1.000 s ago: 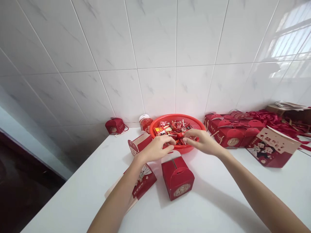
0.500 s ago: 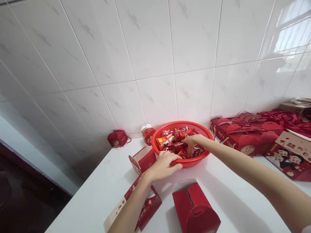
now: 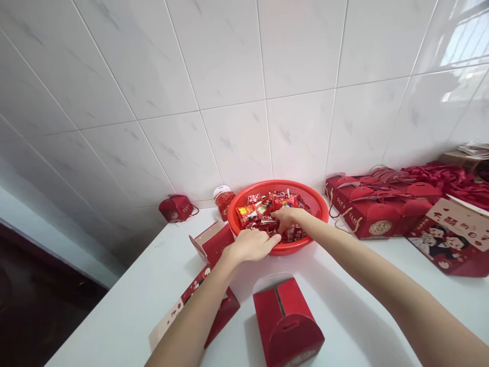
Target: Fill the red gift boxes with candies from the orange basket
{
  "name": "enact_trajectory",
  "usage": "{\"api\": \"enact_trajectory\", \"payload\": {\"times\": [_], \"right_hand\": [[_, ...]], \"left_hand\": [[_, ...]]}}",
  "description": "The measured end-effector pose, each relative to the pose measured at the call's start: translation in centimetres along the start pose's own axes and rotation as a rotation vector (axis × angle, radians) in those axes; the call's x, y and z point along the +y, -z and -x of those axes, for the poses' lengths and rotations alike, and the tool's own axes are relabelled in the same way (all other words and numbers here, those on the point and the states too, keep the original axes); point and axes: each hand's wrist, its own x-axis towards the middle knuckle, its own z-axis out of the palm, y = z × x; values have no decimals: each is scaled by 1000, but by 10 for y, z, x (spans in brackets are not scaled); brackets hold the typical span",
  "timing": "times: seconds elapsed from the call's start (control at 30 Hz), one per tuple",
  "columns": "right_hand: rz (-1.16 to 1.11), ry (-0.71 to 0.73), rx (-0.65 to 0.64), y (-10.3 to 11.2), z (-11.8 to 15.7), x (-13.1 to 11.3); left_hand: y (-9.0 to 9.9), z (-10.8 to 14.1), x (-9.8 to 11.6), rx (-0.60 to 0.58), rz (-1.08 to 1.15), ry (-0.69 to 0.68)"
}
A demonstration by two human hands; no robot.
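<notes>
Smooth red plastic basket (image 3: 314, 204), round and mesh-walled; inside, wrapped sweets (image 3: 263, 219), crinkled and glossy, red with touches of yellow. On the near side of both hands' fingers, well apart from them, a folded red card box (image 3: 288, 336), flat-sided, with a rounded, slotted flap; just left of the left fingers, an open card carton (image 3: 216, 242). Directly under and around the right hand (image 3: 286, 218), the sweets: fingers bent down among them, tips hidden; cannot tell whether holding any. At the near rim, the left hand (image 3: 252, 245), thumb spread, other fingertips unseen; cannot tell whether gripping. Compared with half a second ago, right fingers closer to the left thumb.
</notes>
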Motion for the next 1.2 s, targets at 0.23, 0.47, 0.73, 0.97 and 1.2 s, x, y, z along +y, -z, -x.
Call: {"api": "enact_trajectory", "payload": {"times": [0.23,0.47,0.73,0.97,1.2], "right_hand": [[6,-18,-17,1,6,0],[-32,-45,-31,3,20,7],[-72,-86,-73,1,25,9],[-91,-146,71,-4,40,4],[27,-132,192,-11,55,-5]], "left_hand": [[14,-50,5,-207,46,83],[3,-71,6,-96,53,103],[-7,-71,-1,-52,131,7],[-12,-55,13,-18,37,45],[-27,-44,15,105,29,64]]}}
